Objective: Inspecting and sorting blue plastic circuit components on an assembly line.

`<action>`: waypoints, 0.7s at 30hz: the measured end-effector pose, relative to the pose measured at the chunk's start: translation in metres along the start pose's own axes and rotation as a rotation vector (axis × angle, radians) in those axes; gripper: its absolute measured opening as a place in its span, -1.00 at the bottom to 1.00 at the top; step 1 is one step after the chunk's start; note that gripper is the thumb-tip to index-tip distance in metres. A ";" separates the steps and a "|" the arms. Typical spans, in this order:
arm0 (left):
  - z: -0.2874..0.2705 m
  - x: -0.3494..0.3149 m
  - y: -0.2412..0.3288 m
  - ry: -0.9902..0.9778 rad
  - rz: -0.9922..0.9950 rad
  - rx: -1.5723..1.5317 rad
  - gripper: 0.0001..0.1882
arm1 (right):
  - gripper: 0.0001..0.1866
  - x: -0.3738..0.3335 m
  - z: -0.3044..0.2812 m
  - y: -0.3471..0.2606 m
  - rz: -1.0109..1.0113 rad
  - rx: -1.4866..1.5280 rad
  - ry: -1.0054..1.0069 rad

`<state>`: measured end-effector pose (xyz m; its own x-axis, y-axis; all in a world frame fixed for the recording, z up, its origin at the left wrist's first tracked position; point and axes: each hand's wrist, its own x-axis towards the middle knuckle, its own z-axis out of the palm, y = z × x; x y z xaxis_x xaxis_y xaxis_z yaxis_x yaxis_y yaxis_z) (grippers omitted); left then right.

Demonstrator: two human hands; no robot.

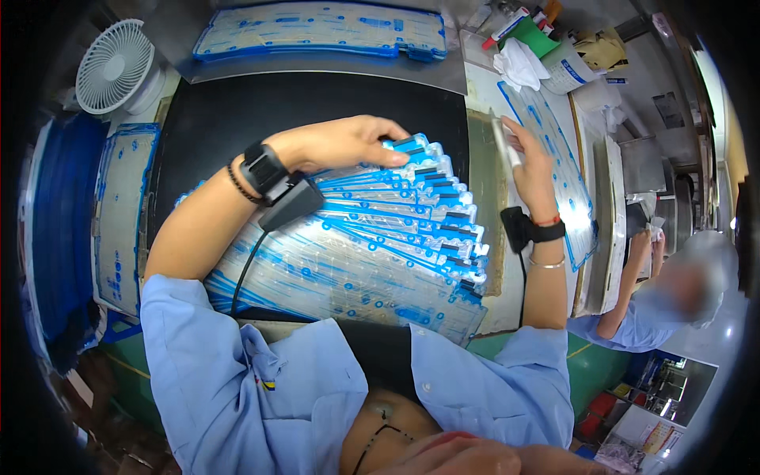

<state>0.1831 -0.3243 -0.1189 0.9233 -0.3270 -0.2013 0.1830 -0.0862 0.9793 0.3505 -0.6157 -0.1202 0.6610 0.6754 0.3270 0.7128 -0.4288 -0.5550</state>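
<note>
A fan of flat silver-grey panels (356, 273) with blue edges and markings lies before me, their right ends spread in steps with short black strips. My left hand (352, 144) reaches across to the far right end, with thumb and fingers closed at the corner of the topmost panel (413, 147). To the right of the fan, my right hand (529, 162) is raised with fingers closed round a slim white pen-like tool (505, 142), its thin tip pointing away from me. The exact kind of tool cannot be made out. Both wrists carry black strapped devices with cables.
A similar panel (317, 30) rests on the raised ledge at the back; others lie left (123, 214) and right (554, 170). A white fan (116, 63) stands back left. Back right are a crumpled white cloth (521, 65) and a white tub (566, 70). Another person (665, 297) works at right.
</note>
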 end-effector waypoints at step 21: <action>0.065 -0.219 0.181 0.388 0.034 1.010 -0.66 | 0.14 -0.079 -0.037 -0.078 0.123 1.007 -0.114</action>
<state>-0.0075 -0.3292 0.1008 0.9990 -0.0391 0.0200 -0.0439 -0.8763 0.4797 0.2512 -0.6581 -0.0744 0.6523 0.7366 0.1789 0.0787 0.1689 -0.9825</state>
